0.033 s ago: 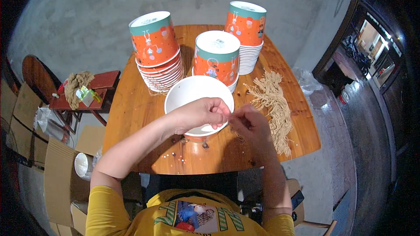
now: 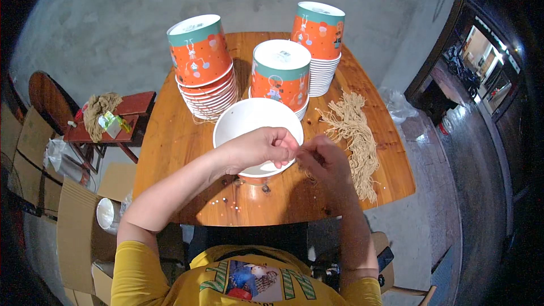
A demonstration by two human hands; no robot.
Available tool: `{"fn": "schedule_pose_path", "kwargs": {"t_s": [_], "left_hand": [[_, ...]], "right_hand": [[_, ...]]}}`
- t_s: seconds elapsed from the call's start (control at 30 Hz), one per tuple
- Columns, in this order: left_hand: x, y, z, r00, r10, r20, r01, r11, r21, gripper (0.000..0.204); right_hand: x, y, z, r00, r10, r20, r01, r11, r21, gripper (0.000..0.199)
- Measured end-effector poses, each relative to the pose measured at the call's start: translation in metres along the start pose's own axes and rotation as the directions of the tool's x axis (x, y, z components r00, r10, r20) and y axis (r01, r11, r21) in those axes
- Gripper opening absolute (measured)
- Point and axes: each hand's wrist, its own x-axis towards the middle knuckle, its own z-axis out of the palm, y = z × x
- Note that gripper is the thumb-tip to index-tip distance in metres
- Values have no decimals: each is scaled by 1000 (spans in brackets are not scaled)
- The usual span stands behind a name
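Note:
An open paper bucket (image 2: 238,119), white inside and orange outside, stands upright before me on the wooden table. Over its near right rim, my left hand (image 2: 263,148) is closed in a pinch. Just to the right, my right hand (image 2: 327,161) is closed too, its fingertips meeting those of the left. What lies between the fingertips is too small to make out. A bundle of tan cords (image 2: 357,147) lies on the table to the right of my right hand.
Upside-down bucket stacks rise at the left (image 2: 201,59), middle (image 2: 280,79) and right rear (image 2: 318,34). Small beads (image 2: 229,203) are scattered near the front edge of the table (image 2: 164,136). A red bench (image 2: 133,105) with more cord stands left, above cardboard boxes (image 2: 76,215).

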Motion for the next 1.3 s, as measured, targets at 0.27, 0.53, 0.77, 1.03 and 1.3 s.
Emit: {"fn": "schedule_pose_path", "kwargs": {"t_s": [0.27,0.53,0.77,1.03,1.3], "left_hand": [[-2,-4,9,987,95,-127,-48,941,335,15],[3,-6,4,999,29,-41,-26,996,83,9],[3,-3,2,997,-29,73,38,991,-125,7],[6,0,1,994,-110,-20,106,984,-142,8],[9,2,2,991,-130,-14,127,983,-134,6]], "right_hand": [[4,6,7,988,157,-7,-154,976,156,12],[13,-3,4,998,-56,-22,56,998,41,17],[11,16,9,976,207,-65,-199,973,117,15],[-20,-3,11,959,233,-160,-225,972,68,15],[-24,-18,27,925,324,-198,-304,944,127,12]]}}
